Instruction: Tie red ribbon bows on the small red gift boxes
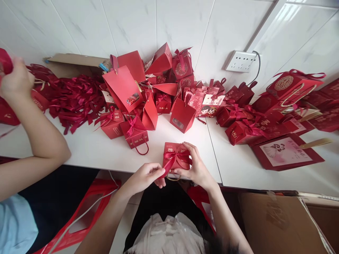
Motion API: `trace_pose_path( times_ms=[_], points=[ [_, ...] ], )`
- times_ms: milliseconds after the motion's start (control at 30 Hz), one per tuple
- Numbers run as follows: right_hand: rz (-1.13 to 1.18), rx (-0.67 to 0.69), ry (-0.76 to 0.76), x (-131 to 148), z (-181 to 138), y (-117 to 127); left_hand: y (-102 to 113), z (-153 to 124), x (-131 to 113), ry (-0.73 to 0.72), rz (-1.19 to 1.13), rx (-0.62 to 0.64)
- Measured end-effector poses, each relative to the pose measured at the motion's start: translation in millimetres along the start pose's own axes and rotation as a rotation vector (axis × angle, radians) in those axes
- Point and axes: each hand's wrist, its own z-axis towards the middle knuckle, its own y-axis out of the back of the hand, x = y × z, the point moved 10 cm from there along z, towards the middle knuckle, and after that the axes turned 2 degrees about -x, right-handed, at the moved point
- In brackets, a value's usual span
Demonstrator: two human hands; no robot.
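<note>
A small red gift box (169, 146) with pale printing rests at the front edge of the white table, right before me. Across its top runs a dark red satin ribbon (175, 157), tied in a bow. My left hand (150, 174) pinches one ribbon end between thumb and fingers, at the box's lower left. Around the right side of the box curves my right hand (194, 165), fingers at the back corner and thumb at the front. A twisted cord handle (173, 178) hangs at the box's front edge.
Many red gift boxes (182, 114) stand along the wall. Left of them lies a heap of cut ribbons (76, 100) by a cardboard box (75, 65). At far left, a co-worker's hand (17, 79) holds something red. A large carton (275, 222) stands below right.
</note>
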Motion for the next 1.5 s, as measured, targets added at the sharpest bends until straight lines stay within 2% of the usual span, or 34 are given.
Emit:
trace_pose_path(
  times_ms=[167,233,333,367,433,500,600,667,733,800,933,1067,1133,1233,1300,1400,1500],
  points=[
    [0.016,0.003,0.008,1,-2,1,16,2,25,0.031,0.152,0.009],
    [0.027,0.006,-0.004,0,-2,1,34,3,29,0.047,0.296,-0.073],
    [0.042,0.018,-0.025,-3,-3,-2,65,1,15,0.01,0.451,-0.317],
    [0.05,0.02,-0.033,-3,-4,-2,69,-1,6,-0.023,0.448,-0.38],
    [0.084,0.005,-0.052,-5,-5,1,66,-1,-11,-0.091,0.399,-0.424],
    [0.137,-0.055,-0.096,-9,-7,11,52,0,-21,-0.115,0.368,-0.386],
    [0.159,-0.119,-0.267,-25,-14,25,31,5,-22,-0.084,0.381,-0.294],
    [0.119,-0.068,-0.378,-34,-20,25,22,7,-20,-0.077,0.366,-0.238],
    [0.107,0.005,-0.428,-39,-24,20,18,10,-17,-0.085,0.307,-0.184],
    [0.142,0.028,-0.433,-40,-26,17,19,13,-17,-0.094,0.223,-0.157],
    [0.191,0.018,-0.404,-39,-27,15,35,15,-13,-0.077,0.097,-0.214],
    [0.129,0.09,-0.411,-42,-32,20,43,16,-4,-0.035,0.118,-0.191],
    [0.063,0.069,-0.416,-43,-31,33,46,15,-3,-0.033,0.136,-0.195],
    [-0.106,-0.198,-0.309,-24,-20,72,52,12,-10,-0.071,0.174,-0.268],
    [-0.22,-0.279,-0.132,7,-4,77,50,12,-15,-0.094,0.213,-0.298],
    [-0.317,-0.067,0.13,49,25,36,36,15,-17,-0.096,0.231,-0.264],
    [-0.345,0.16,0.218,62,46,-6,28,15,-16,-0.089,0.261,-0.28]
  ],
)
